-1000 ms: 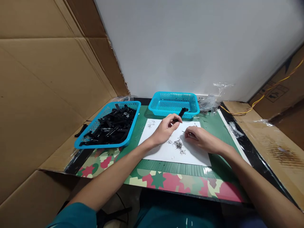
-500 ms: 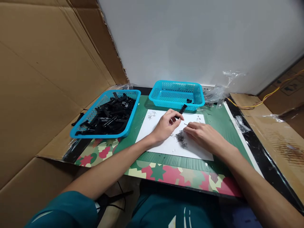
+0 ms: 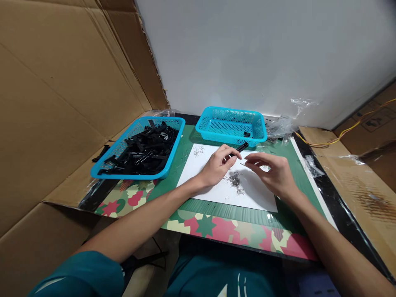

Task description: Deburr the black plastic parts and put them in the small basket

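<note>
My left hand [image 3: 219, 164] is closed around a long black plastic part [image 3: 243, 147], whose far end sticks out past the fingers to the upper right. Facing it, my right hand [image 3: 268, 168] has thumb and fingers pinched, and a thin metal piece [image 3: 243, 164] pokes out leftward from the fingertips; its exact kind is too small to tell. Below the hands, a pile of tiny wire-like metal pieces [image 3: 235, 180] lies on a white sheet [image 3: 213, 194]. A smaller scatter of such pieces [image 3: 198, 151] sits at the sheet's far left corner.
At left stands a blue basket [image 3: 168, 166] heaped with black plastic parts [image 3: 145, 148]. Behind the sheet is another blue basket [image 3: 213, 135] with a few black parts [image 3: 246, 134] in it. Cardboard [image 3: 68, 74] rises at left, a wall [image 3: 247, 53] behind. Clear plastic [image 3: 281, 126] lies back right.
My right hand has lifted off the pile and turned, with the thin metal piece at its fingertips. In my left hand, the black part has tipped further to the right.
</note>
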### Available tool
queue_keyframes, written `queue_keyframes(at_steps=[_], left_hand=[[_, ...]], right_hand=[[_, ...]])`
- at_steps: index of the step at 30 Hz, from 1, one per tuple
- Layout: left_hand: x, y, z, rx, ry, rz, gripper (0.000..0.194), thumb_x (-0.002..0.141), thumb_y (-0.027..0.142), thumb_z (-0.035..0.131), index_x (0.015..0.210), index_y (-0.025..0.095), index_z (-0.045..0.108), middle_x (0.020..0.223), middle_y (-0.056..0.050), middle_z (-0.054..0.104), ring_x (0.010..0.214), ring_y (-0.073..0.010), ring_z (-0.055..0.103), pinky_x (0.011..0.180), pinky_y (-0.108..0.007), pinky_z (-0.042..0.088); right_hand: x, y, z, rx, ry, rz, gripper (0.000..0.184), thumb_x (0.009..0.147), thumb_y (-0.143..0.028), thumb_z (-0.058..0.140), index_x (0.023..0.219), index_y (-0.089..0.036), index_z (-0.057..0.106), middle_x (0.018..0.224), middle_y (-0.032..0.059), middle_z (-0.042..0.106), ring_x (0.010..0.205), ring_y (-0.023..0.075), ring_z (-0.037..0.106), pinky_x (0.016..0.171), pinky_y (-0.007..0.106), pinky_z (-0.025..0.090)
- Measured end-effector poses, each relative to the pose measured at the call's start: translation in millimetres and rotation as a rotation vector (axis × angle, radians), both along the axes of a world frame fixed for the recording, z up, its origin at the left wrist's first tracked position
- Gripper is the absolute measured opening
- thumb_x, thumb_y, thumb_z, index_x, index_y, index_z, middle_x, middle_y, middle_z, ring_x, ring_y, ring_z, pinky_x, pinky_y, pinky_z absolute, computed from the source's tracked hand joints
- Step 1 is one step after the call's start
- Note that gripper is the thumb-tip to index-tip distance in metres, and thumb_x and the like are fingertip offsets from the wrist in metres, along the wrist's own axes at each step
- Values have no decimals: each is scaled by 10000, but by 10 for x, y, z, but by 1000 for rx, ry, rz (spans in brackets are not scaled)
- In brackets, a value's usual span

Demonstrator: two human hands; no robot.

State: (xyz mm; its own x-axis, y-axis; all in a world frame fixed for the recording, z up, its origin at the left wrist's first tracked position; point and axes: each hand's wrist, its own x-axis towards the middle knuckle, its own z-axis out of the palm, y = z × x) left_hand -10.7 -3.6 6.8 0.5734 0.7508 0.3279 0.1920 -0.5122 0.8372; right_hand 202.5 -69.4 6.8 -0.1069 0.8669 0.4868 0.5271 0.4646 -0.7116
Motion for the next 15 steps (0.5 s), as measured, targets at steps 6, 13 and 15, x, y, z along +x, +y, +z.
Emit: queue_keyframes(at_steps=[6,13,15], left_hand=[[-1,-49,56,-28,-32,-84,247,1052,416,572,1036,207,703,1028,-48,623,954,-188,580,835,-332,469],[8,-53,53,2,-20,-117,227,1055,392,565,995,193,656,1005,-40,595,914,-172,570,802,-311,469],[9,-50,50,-1,-21,-109,233,1055,398,564,997,193,659,995,-39,589,892,-169,562,790,-308,470]], right_hand=[[-106,12,41,-205,488,32,279,826,-345,863,1047,-205,767,809,44,789,678,204,749,659,367,658],[-138,12,47,-234,487,63,232,791,-350,896,937,-202,793,814,47,785,671,189,733,648,355,655],[-142,7,53,-223,442,64,209,813,-368,876,919,-202,807,876,60,787,739,198,739,662,355,659]])
